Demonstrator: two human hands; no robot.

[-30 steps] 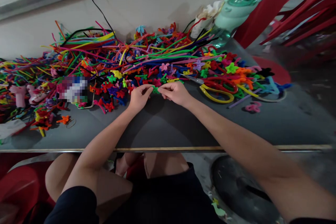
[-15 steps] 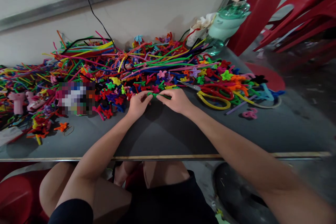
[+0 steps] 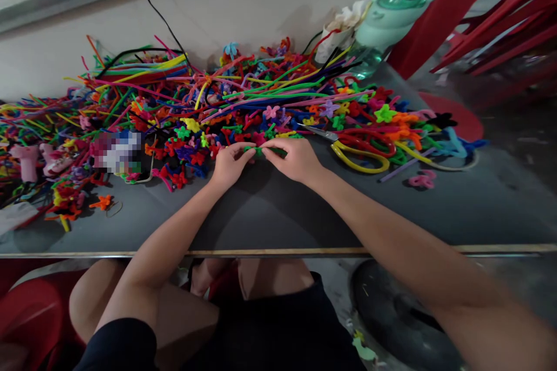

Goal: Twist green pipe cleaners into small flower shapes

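Between my two hands is a green pipe cleaner [image 3: 258,151], mostly covered by the fingers. My left hand [image 3: 231,167] pinches its left part with thumb and forefinger. From the other side my right hand [image 3: 292,157] pinches it, and a short green length shows beneath those fingers. Both hands are just above the grey table [image 3: 278,217], at the front of a heap of coloured pipe cleaners [image 3: 261,95]. Right of my right hand lie scissors [image 3: 361,157] with yellow and red handles. Farther right sits a pink twisted pipe-cleaner piece [image 3: 422,179].
A pale green bottle [image 3: 383,26] and a paper cup with crumpled tissue [image 3: 333,43] stand at the back right. Red plastic chairs [image 3: 444,8] are beyond. An orange pipe-cleaner piece [image 3: 101,203] lies at the left front. A black round bin [image 3: 400,313] is below the table edge.
The view has shifted slightly, so the table contents appear a little higher. Both hands keep their pinch on the green pipe cleaner, with only small finger movement.
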